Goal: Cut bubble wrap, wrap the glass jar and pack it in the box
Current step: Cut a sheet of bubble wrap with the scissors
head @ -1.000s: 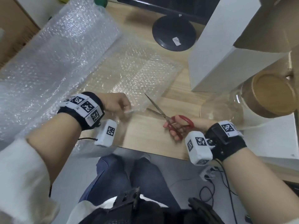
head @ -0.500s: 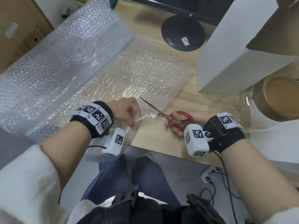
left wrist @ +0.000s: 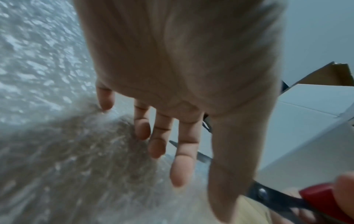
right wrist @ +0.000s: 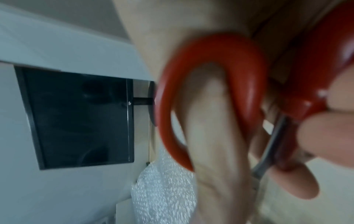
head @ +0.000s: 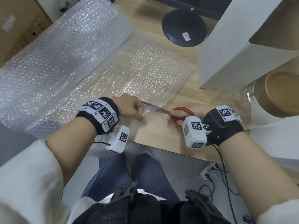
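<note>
A bubble wrap sheet lies unrolled across the wooden table from a thick roll at the left. My left hand presses on the sheet's near edge with fairly straight fingers. My right hand grips red-handled scissors with the thumb through one loop. The nearly closed blades reach into the wrap right beside my left hand. The glass jar with a wooden lid stands at the right. The white box stands open behind it.
A black monitor base sits at the back of the table, with the screen above it. The table's near edge runs just below my hands. Cables and a power strip lie on the floor by my legs.
The scissors have moved left into the wrap and their blades have closed. My left hand went from pinching the wrap's edge to pressing on the sheet.
</note>
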A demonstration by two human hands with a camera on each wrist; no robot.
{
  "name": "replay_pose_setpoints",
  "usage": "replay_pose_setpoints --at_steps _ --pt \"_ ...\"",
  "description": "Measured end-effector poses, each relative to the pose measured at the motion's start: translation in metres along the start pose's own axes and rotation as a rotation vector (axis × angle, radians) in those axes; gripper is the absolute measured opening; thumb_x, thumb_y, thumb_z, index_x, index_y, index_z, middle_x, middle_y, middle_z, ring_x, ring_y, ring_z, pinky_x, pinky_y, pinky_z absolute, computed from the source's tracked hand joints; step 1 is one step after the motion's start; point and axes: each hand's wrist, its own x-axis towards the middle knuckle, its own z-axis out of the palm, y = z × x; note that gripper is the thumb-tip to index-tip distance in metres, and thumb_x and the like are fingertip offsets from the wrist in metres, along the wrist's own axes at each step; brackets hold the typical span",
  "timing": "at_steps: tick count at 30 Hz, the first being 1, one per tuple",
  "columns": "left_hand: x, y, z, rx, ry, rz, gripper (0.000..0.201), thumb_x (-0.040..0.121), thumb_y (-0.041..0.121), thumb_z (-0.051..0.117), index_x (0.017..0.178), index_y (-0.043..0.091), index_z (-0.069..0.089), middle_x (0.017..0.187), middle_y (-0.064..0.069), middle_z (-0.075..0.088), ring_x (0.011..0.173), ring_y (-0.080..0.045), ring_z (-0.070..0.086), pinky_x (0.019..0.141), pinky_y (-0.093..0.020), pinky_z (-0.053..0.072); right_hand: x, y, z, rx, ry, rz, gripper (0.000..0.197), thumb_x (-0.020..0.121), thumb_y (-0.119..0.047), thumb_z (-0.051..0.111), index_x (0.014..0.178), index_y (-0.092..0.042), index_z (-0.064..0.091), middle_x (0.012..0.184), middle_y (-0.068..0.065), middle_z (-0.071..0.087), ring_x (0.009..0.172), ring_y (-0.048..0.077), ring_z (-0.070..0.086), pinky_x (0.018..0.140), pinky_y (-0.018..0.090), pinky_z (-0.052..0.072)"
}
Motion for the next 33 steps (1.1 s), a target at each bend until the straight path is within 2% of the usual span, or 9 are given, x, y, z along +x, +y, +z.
replay_pose_setpoints --at_steps 3,8,11,13,15,19,25,30,33 --pt "0.002 0.005 0.006 0.011 0.031 0.015 0.024 0.078 0.029 0.069 0.064 0.022 0.051 0.063 0.007 0.053 0.062 -0.011 0.049 0.070 -0.027 0.039 0.004 -0.003 0.005 -0.081 -0.002 -0.002 0.037 0.071 -0.035 0.065 0.087 -0.002 0.062 0.048 -0.002 0.056 0.038 0.005 0.051 0.037 0.015 0.040" --pt "-0.003 -0.006 0.009 0.016 0.077 0.054 0.028 0.082 0.025 0.062 0.062 0.023 0.044 0.067 0.007 0.052 0.065 -0.012 0.048 0.086 -0.040 0.044 0.007 -0.007 0.014 -0.155 0.016 -0.014 0.034 0.083 -0.035 0.056 0.086 -0.001 0.060 0.047 -0.002 0.055 0.038 0.005 0.050 0.037 0.015 0.039" --pt "-0.008 -0.002 0.007 0.019 0.087 0.130 0.021 0.084 0.020 0.061 0.068 0.024 0.049 0.066 0.006 0.051 0.063 -0.011 0.047 0.076 -0.032 0.044 0.011 -0.008 0.018 -0.106 -0.007 -0.006 0.051 0.067 -0.052 0.068 0.086 -0.005 0.061 0.053 0.003 0.055 0.041 0.011 0.052 0.040 0.019 0.042" --pt "-0.009 0.004 0.004 0.050 0.098 0.180 0.008 0.084 0.019 0.060 0.079 0.017 0.055 0.066 0.004 0.053 0.063 -0.013 0.047 0.069 -0.028 0.042 0.015 -0.010 0.023 -0.087 -0.007 0.008 0.057 0.062 -0.058 0.072 0.085 -0.008 0.060 0.054 0.005 0.054 0.042 0.013 0.051 0.041 0.021 0.042" --pt "-0.008 0.009 0.001 0.113 0.112 0.209 0.009 0.084 0.019 0.060 0.087 0.011 0.057 0.068 0.002 0.054 0.066 -0.016 0.048 0.062 -0.026 0.038 0.018 -0.013 0.029 -0.119 0.005 0.008 0.050 0.067 -0.056 0.064 0.082 -0.009 0.057 0.051 0.003 0.052 0.040 0.012 0.049 0.043 0.022 0.038" --pt "-0.007 0.011 -0.004 0.177 0.081 0.238 0.007 0.083 0.014 0.059 0.086 0.010 0.055 0.068 0.002 0.050 0.067 -0.017 0.044 0.058 -0.017 0.033 0.018 -0.020 0.031 -0.164 0.006 -0.015 0.042 0.075 -0.050 0.052 0.078 -0.008 0.055 0.046 0.001 0.049 0.036 0.009 0.045 0.040 0.020 0.036" --pt "-0.007 0.008 -0.001 0.183 0.067 0.258 0.013 0.083 0.015 0.059 0.081 0.019 0.047 0.073 0.000 0.053 0.070 -0.021 0.048 0.066 -0.025 0.035 0.010 -0.023 0.022 -0.120 0.027 0.034 0.035 0.087 -0.039 0.051 0.083 -0.005 0.056 0.045 -0.003 0.050 0.034 0.003 0.046 0.035 0.014 0.038" --pt "-0.014 0.004 -0.002 0.082 0.095 0.308 0.015 0.081 0.009 0.059 0.079 0.018 0.047 0.075 -0.005 0.054 0.072 -0.022 0.049 0.069 -0.030 0.040 0.010 -0.019 0.017 -0.080 -0.015 0.104 0.063 0.058 -0.053 0.079 0.092 -0.004 0.061 0.058 0.003 0.053 0.042 0.008 0.052 0.039 0.018 0.043" --pt "-0.019 0.007 0.000 0.050 0.088 0.354 0.011 0.080 0.011 0.057 0.078 0.017 0.047 0.075 -0.009 0.055 0.075 -0.028 0.054 0.074 -0.034 0.043 0.012 -0.024 0.021 -0.078 -0.027 0.113 0.057 0.061 -0.056 0.070 0.086 -0.008 0.056 0.052 0.001 0.057 0.040 0.009 0.051 0.040 0.018 0.043"
